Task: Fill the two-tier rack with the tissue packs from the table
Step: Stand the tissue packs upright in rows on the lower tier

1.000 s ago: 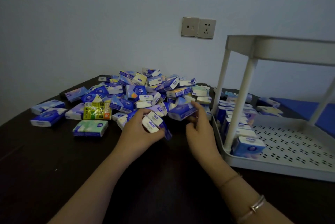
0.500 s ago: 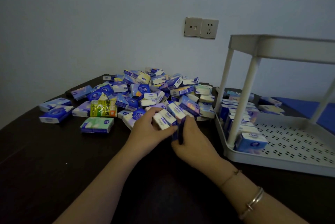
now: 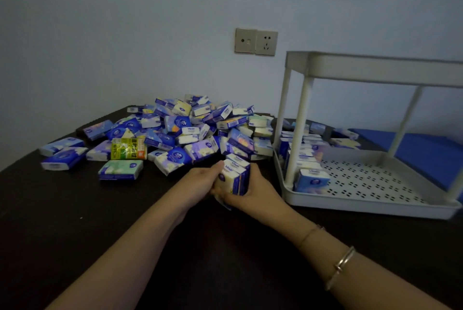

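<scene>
A heap of small blue and white tissue packs covers the far middle of the dark table. In front of the heap, my left hand and my right hand grip a small bundle of upright tissue packs between them, left hand on its left side, right hand under and round its right side. To the right stands the white two-tier rack. Its lower tier holds a row of packs along the left wall. The underside of its upper tier shows; what lies on top is hidden.
A yellow-green pack and a mint-green pack lie at the heap's left front. Loose packs sit behind the rack near a blue surface. A wall socket is above the heap.
Both hands gathered packs from the heap's front edge, came together and pulled back toward me; the packs now stand squared up as one bundle between them.
</scene>
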Demonstrator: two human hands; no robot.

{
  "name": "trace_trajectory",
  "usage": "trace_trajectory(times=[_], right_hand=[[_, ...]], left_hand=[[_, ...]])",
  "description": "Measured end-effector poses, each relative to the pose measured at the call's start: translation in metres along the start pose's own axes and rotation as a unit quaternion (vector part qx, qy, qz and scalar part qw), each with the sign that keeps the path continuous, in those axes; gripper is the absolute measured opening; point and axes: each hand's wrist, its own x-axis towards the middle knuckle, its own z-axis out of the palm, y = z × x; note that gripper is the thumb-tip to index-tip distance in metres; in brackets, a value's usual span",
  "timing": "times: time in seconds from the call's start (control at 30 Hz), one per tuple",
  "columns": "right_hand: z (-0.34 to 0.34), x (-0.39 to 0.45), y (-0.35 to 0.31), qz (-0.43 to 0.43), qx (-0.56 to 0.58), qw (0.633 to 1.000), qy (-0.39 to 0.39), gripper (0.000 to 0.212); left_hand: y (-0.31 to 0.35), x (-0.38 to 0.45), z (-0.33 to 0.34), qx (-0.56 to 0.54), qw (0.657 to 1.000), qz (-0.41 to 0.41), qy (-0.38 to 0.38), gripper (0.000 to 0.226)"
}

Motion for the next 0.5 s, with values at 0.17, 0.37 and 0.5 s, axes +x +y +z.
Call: trace_trajectory(times=[0.17, 0.37, 0.5], right_hand=[[-0.013, -0.019, -0.002, -0.007, 0.000, 1.000, 0.011, 0.058], [-0.059, -0.056, -0.010, -0.004, 0.046, 0.998, 0.036, 0.049], [-0.099, -0.071, -0.005, -0.013, 0.146, 0.985, 0.086, 0.046]], left_hand=[[0.004, -0.020, 0.003, -0.025, 0.999, -0.021, 0.009, 0.077], [0.033, -0.033, 0.031, -0.101, 0.992, 0.070, 0.005, 0.050], [0.044, -0.026, 0.067, -0.131, 0.987, 0.096, -0.003, 0.052]])
